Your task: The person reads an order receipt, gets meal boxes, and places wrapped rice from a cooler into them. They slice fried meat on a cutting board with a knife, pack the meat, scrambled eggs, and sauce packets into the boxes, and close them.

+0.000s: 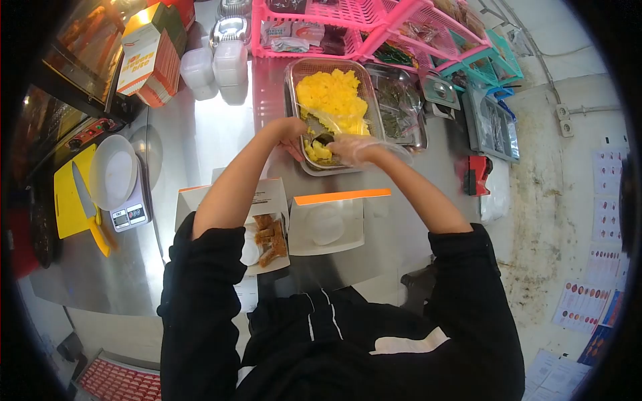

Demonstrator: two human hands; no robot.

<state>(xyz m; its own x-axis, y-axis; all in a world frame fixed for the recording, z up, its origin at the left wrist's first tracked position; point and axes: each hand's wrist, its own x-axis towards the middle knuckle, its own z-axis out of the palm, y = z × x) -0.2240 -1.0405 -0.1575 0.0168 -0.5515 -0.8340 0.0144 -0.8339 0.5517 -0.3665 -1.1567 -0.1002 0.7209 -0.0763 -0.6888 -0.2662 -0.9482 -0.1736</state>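
A metal tray (376, 107) holds yellow scrambled egg (331, 93). My left hand (289, 136) is at the tray's left rim, with its fingers curled on the edge. My right hand (352, 148), in a clear plastic glove, reaches into the near end of the tray. Its fingers are closed at a small dark thing (324, 138) among the egg, whose kind I cannot make out. Nearer to me stands an open paper box (326, 234) with a round white shape inside. Beside it, under my left forearm, another open box holds sliced brown fried meat (269, 240).
Beside the egg tray is a tray of dark leafy food (399, 107). Pink baskets (374, 37) stand behind. At left are a kitchen scale (130, 212) with a bowl, and a knife (83, 190) on a yellow cutting board (67, 210). Stacked cartons (150, 60) and plastic tubs (229, 63) stand at the back.
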